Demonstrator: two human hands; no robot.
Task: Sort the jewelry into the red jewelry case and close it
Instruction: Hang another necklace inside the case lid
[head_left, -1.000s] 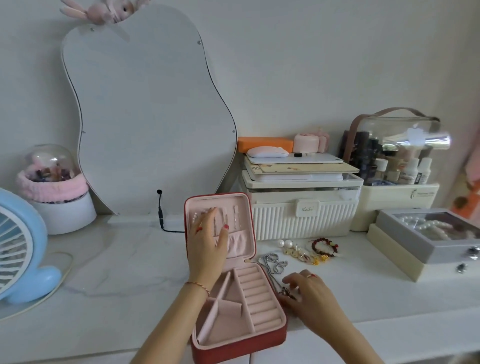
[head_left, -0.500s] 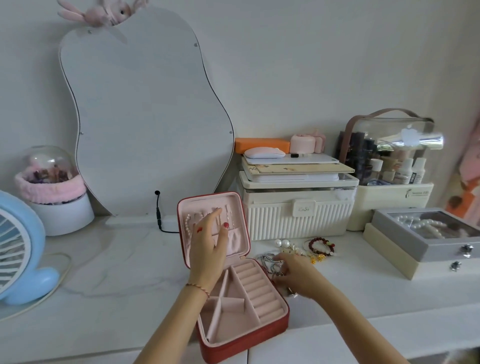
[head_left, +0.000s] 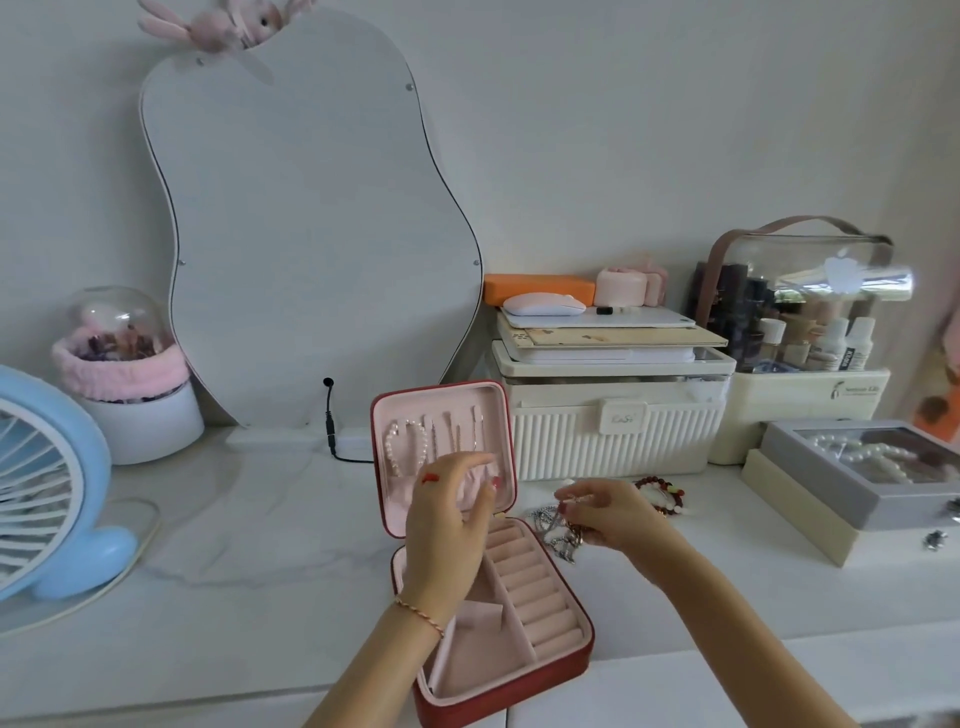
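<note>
Red jewelry case (head_left: 550, 680) sits open at the front edge of the white counter (head_left: 234, 597), base w/ pink ring rolls on its right side and plain compartments on the left, lid (head_left: 498, 410) standing upright at the back. Left hand (head_left: 447, 525) is raised over the base in front of the lid's pocket, fingers loosely spread and a bit blurred, holding nothing that shows; thin bracelet on the wrist. Right hand (head_left: 608, 512) just right of the case, fingers pinched on a small item at the tips, exact piece too small to tell, w/ a silver chain (head_left: 556, 530) bunched under it on the counter. Red bead bracelet (head_left: 662, 493) lies just beyond that hand. Inside the lid: pearl bracelet (head_left: 405, 447) and several hanging pieces. Further back: ribbed cream box (head_left: 613, 436), grey drawer box (head_left: 857, 478) w/ pearls at right, blue fan (head_left: 47, 488) far left, curvy mirror (head_left: 311, 234) against the wall.
</note>
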